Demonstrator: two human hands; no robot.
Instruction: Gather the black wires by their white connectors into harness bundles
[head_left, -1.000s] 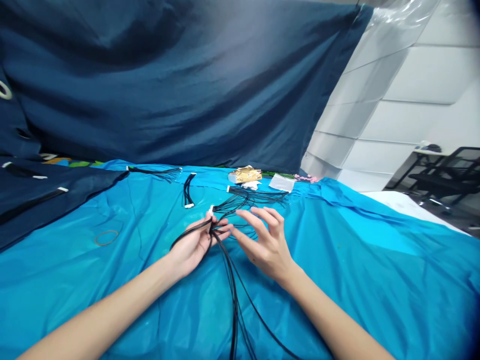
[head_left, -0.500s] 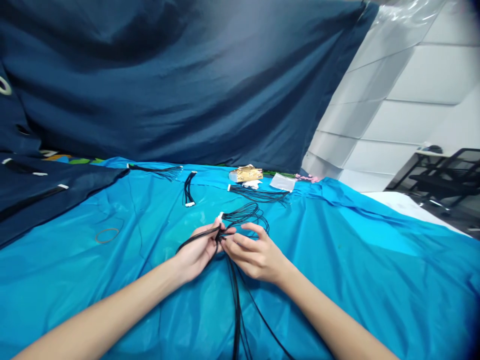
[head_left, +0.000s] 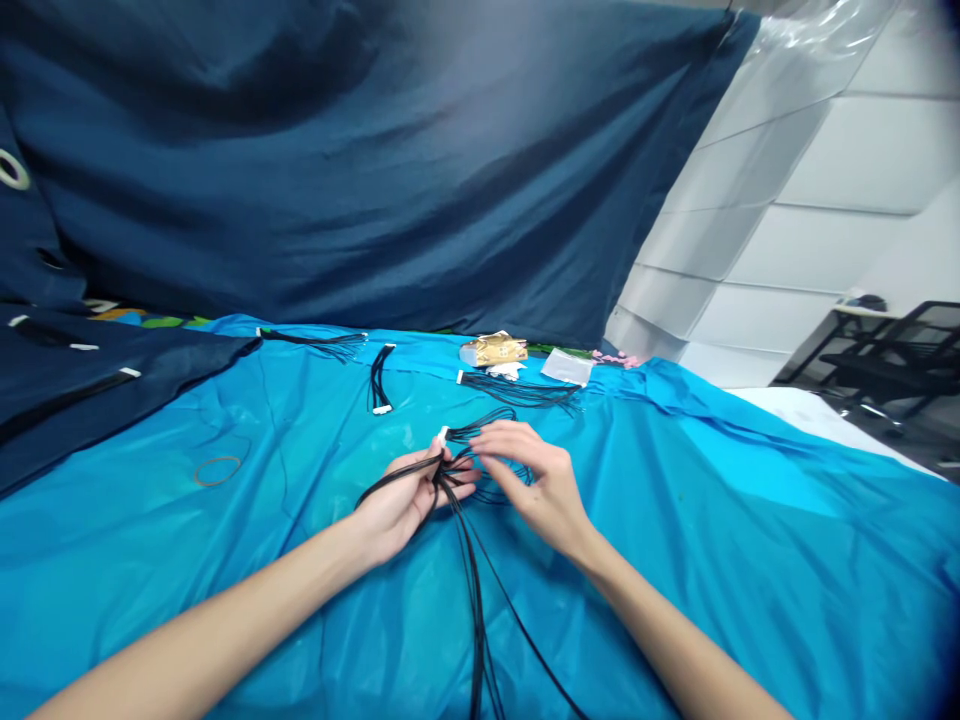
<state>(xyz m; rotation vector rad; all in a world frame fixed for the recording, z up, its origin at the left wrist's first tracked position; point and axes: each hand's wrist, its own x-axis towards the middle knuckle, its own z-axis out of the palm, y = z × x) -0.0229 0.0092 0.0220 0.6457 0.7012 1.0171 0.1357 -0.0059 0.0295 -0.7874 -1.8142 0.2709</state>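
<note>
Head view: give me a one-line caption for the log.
Left hand holding thin black wires above crinkled bright-blue sheeting.

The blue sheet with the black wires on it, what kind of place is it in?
Probably an office or workroom. At the right, a black chair stands by a desk, and bundles of black wires lie on the blue sheet.

Black wire bundle (head_left: 474, 600) with white connector (head_left: 444, 436) in the left hand (head_left: 397, 505), right hand (head_left: 536, 480) beside it, over blue sheet (head_left: 225, 560).
</note>
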